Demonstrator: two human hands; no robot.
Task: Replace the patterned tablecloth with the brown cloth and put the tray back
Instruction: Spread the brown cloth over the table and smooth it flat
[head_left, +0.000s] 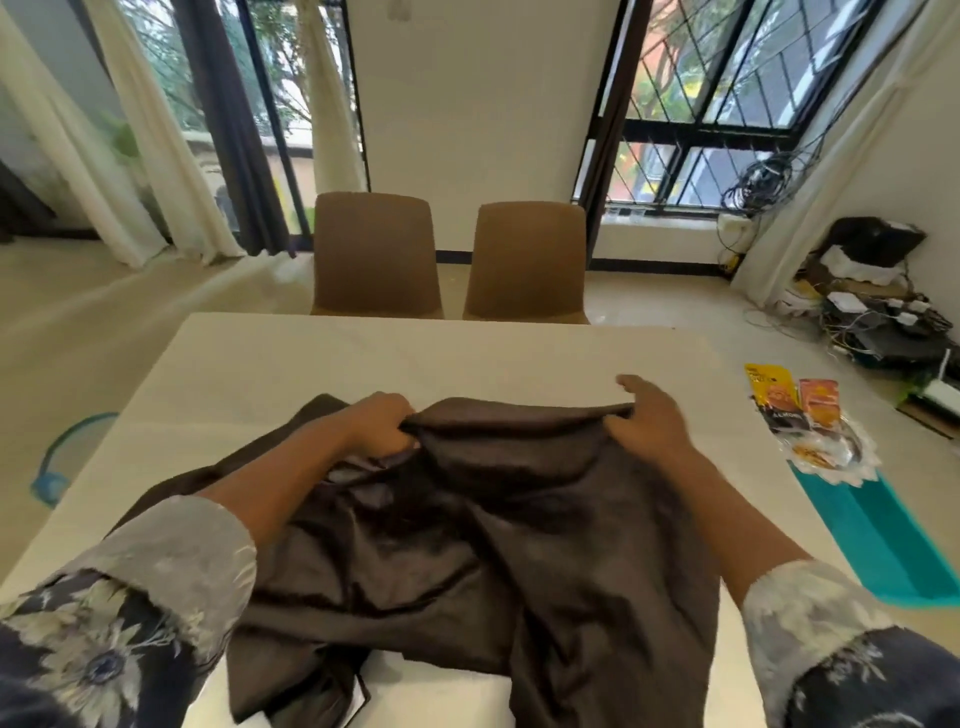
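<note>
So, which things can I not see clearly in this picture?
Head view only:
Patterned tablecloth: nowhere in frame.
Fingertips of the left hand and right hand: lost in folds of the brown cloth they grip.
Table middle: covered by the cloth.
Tray: mostly hidden under snack packets; their print is blurred.
Teal surface under the tray: cut off by the right edge.

**Pale table** (415, 353), viewed from its near long side. A brown cloth (493, 519) lies crumpled directly on the top, spread over the near middle and reaching the near edge; the far half of the top shows pale. Just beside the table's right edge, a teal surface (883, 545) carries a scalloped tray (857, 470) holding snack packets (795, 400)
</note>
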